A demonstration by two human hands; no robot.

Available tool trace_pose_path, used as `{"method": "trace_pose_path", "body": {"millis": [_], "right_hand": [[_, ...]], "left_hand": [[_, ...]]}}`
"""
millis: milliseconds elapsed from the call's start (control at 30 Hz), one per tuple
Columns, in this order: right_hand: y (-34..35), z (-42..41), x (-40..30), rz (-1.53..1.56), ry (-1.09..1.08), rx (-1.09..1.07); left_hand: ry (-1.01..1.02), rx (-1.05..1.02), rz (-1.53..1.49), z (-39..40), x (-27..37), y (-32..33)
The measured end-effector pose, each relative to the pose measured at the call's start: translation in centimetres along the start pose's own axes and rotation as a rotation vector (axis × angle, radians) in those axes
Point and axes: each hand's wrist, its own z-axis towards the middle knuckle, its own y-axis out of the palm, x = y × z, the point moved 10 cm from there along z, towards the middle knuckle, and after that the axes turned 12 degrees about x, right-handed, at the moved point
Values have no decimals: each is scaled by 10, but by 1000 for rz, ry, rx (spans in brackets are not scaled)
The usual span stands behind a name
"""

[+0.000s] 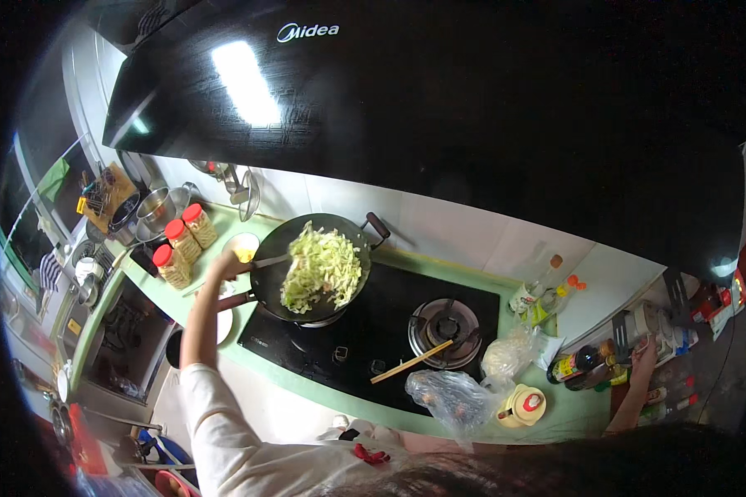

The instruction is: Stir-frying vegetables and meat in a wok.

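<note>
My left hand (226, 267) grips the handle of a metal spatula (270, 262), whose blade end is hidden in shredded green cabbage (323, 264). The cabbage lies in a dark wok (273, 292) on the left burner of a black gas hob (360, 329). My right hand (644, 351) is stretched far to the right, among seasoning containers (649, 320) and sauce bottles (573, 365). The fingers there are small and blurred, so whether they hold anything is unclear. Next to my left hand, a bowl (243, 243) contains something yellow.
Wooden chopsticks (411, 361) rest across the right burner (446, 332). Clear plastic bags (451, 397) and a cream container (524, 407) sit at the hob's right edge. Several red-lidded jars (185, 241) stand left of the wok. A black range hood (423, 118) hangs overhead.
</note>
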Motion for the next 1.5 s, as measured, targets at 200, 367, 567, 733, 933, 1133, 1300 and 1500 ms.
{"method": "trace_pose_path", "body": {"millis": [200, 367, 567, 733, 933, 1133, 1300, 1500], "right_hand": [[-57, 71, -25, -99, -518, 195], [-56, 85, -19, -24, -367, 44], [-30, 88, -19, 85, -169, -167], [-57, 83, -21, 135, -11, -260], [-79, 47, -74, -137, -468, -130], [-74, -133, -88, 237, -129, 19], [-161, -75, -14, -27, -59, 122], [-161, -79, 33, -55, 16, 114]], "left_hand": [[284, 97, -109, -3, 47, -25], [187, -141, 232, 5, -15, -74], [-93, -418, -171, -6, -65, 58], [205, -148, -197, -18, 44, 49], [330, -36, 57, -26, 26, -64], [153, -490, 130, -40, -36, -27], [103, -539, -501, -70, 33, 60], [153, -144, -487, -54, 37, 19]]}}
